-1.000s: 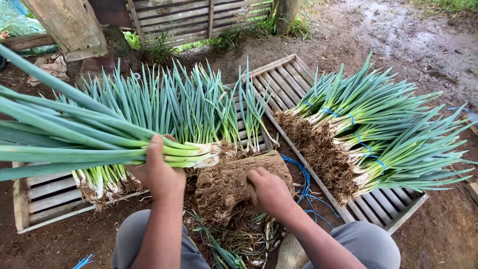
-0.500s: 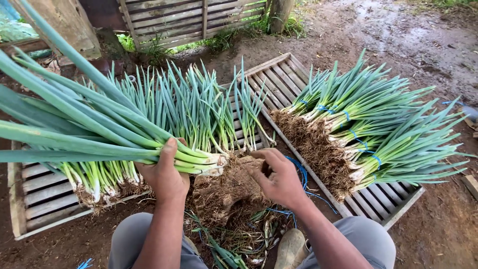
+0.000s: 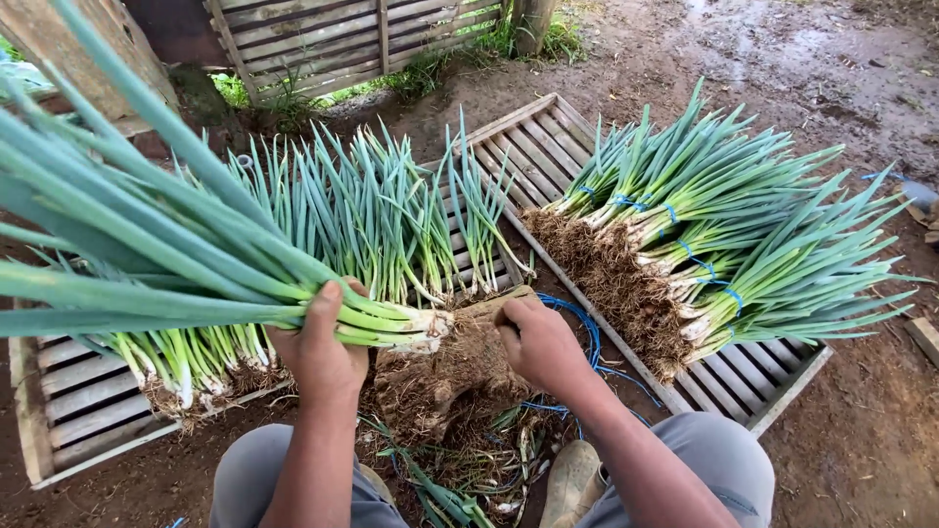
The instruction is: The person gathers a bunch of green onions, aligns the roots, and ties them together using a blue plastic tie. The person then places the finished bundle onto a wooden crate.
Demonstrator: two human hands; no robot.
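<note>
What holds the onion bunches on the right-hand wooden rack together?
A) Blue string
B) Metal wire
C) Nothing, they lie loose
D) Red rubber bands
A: the green onion bunches stacked on the right rack each have a loop of blue string around the stalks just above the roots.

left hand (image 3: 321, 354) clamped round a bunch of green onions (image 3: 166, 264), root ends over a root-covered wooden block (image 3: 440, 376). right hand (image 3: 540, 344) curled on the block's top edge. loose onions (image 3: 372, 215) on left slatted pallet (image 3: 73, 396); blue-tied bundles (image 3: 714, 230) on right pallet (image 3: 548, 147).
</note>
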